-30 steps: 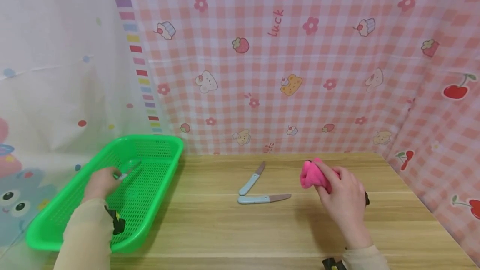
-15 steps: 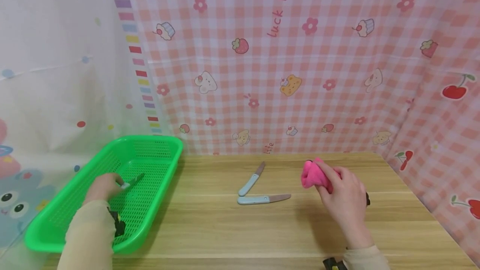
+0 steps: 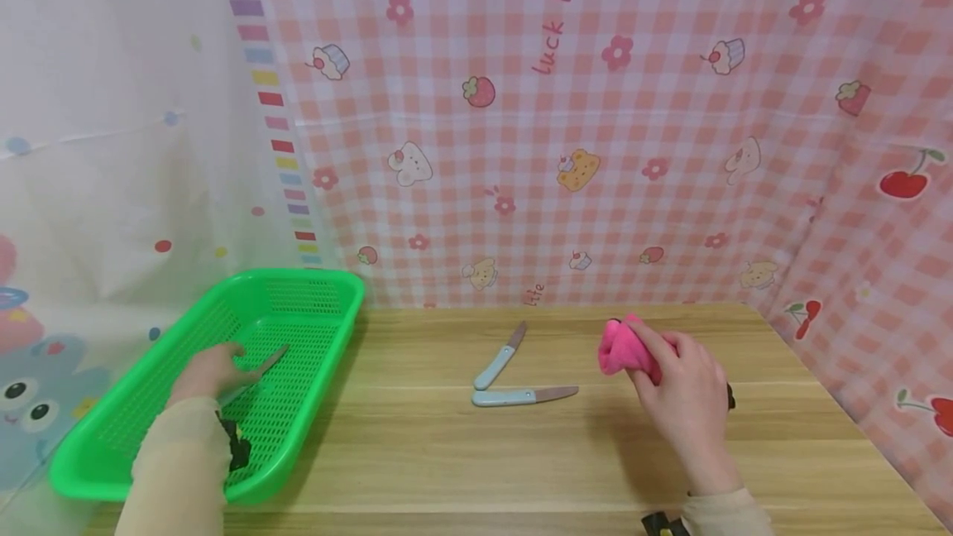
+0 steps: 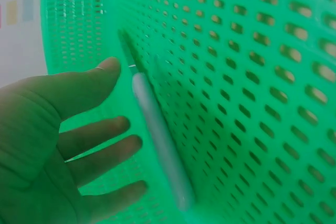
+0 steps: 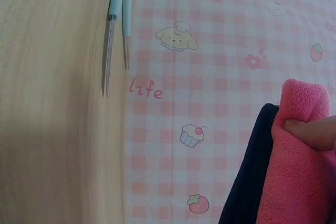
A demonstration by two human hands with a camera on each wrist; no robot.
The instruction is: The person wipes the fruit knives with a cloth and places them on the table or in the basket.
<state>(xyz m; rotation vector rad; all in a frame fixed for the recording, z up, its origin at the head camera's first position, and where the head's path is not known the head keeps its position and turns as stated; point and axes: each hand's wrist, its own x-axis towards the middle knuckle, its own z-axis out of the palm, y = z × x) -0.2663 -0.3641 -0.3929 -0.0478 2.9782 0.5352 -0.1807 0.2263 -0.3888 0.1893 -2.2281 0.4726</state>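
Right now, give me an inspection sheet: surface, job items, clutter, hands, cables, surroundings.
Surface: wood-grain tabletop, green perforated basket at left.
Job items: basket knife; far knife, near knife on tabletop, blades bare; pink cloth.
Clutter: nothing seen.
Hands: left hand in basket, fingers spread beside basket knife, not gripping; right hand grips pink cloth.
Cables: nothing seen.
Surroundings: pink checked sheet behind and right, white sheet left.

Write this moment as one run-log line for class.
left grip: holding nothing, near knife in basket | right grip: holding pink cloth | table: two other knives
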